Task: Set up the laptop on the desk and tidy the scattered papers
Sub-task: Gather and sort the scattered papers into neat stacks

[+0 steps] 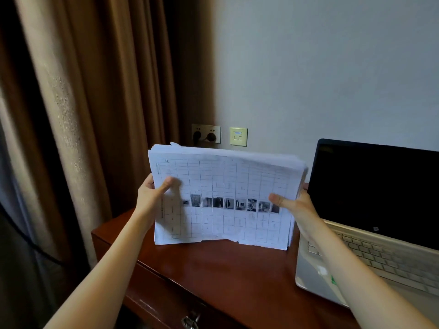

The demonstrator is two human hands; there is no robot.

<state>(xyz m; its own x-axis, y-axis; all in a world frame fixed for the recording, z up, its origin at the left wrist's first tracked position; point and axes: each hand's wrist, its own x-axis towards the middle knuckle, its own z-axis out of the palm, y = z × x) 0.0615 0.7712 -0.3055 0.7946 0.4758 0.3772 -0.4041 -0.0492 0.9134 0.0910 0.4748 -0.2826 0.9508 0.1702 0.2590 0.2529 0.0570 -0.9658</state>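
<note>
A thick stack of printed papers (223,224) stands upright on its lower edge on the dark wooden desk (213,276). The top sheet shows a table with a row of small photos. My left hand (154,193) grips the stack's left edge, thumb on the front. My right hand (294,205) grips the right edge, thumb across the front sheet. An open silver laptop (370,245) sits on the desk to the right of the papers, its screen black.
Brown curtains (95,115) hang on the left beside the desk. A wall socket (206,134) with plugs and a network plate (238,136) sit on the wall behind the papers. Keys (190,322) hang from the desk drawer at the bottom.
</note>
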